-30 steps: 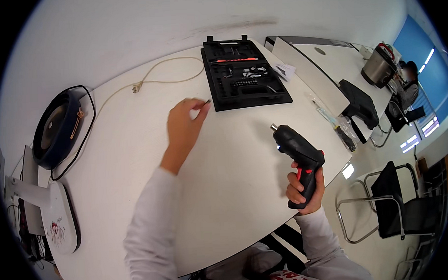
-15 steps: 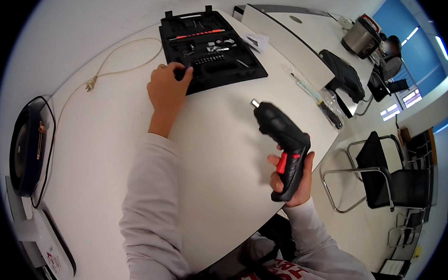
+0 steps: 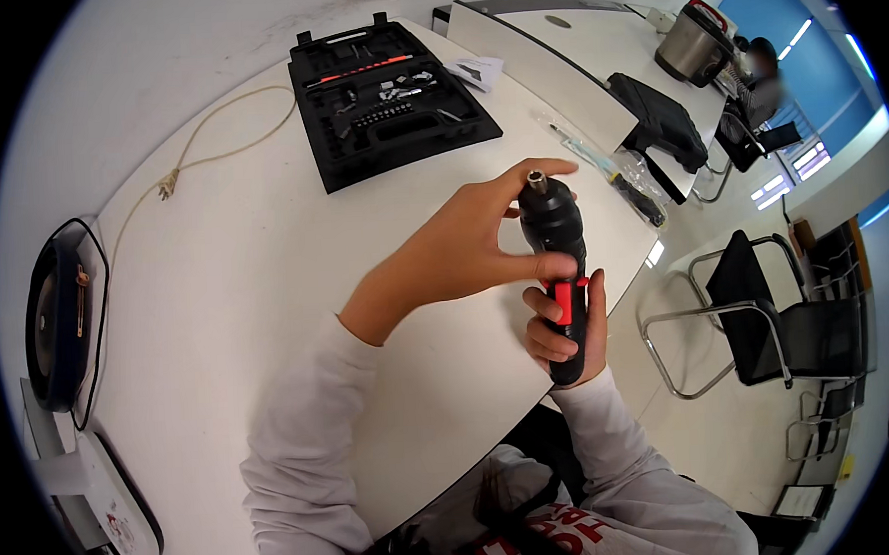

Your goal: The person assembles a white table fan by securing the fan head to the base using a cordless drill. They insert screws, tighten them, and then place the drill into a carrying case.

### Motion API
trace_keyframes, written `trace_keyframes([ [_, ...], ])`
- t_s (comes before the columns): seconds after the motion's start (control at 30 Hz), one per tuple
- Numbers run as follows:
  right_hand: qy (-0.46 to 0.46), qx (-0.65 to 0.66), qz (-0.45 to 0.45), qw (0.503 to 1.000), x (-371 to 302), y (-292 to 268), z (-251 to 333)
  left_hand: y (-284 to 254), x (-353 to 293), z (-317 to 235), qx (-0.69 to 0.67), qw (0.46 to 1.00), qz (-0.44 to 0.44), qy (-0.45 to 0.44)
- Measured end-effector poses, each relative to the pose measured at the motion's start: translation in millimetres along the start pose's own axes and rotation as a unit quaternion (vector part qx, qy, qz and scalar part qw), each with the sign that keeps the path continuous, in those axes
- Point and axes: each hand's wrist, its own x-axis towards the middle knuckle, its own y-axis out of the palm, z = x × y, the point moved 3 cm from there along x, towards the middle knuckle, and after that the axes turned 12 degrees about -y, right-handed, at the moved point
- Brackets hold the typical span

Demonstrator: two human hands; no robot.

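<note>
**As two hands hold a black power screwdriver (image 3: 553, 218), a white desk (image 3: 218, 307) spreads beneath them**

While the right hand (image 3: 594, 335) grips the handle, the left hand (image 3: 463, 242) clasps the body, thumb against it and fingers curving behind the nose; the tool is over the desk's right side. Toward the wall (image 3: 139, 102) lies an open black tool case (image 3: 414, 158), a leaflet (image 3: 480, 72) just beside it. A beige cord with a plug (image 3: 169, 182) loops to its left. Beyond a low partition (image 3: 535, 70), a steel cooker (image 3: 691, 56) stands on another desk, near a seated person (image 3: 762, 95). Black chairs with metal frames (image 3: 815, 351) stand on the pale, glossy floor (image 3: 710, 444).
</note>
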Motion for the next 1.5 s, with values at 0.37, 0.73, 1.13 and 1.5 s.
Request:
trace_keyframes([
  [0.37, 0.022, 0.052, 0.019, 0.998, -2, -7, 2, 13, -2, -4, 0.027, 0.999, -0.016, -0.021],
  [0.73, 0.025, 0.068, 0.049, 0.996, -1, -5, 2, 10, -2, -4, 0.026, 0.999, -0.026, -0.011],
  [1.13, -0.018, -0.205, 0.015, 0.979, -2, 7, 1, 13, 2, 56, -0.332, 0.931, -0.119, -0.088],
  [1.5, -0.291, -0.809, -0.007, 0.510, 32, -3, 222, 6, -8, 91, -0.415, 0.869, -0.214, -0.165],
])
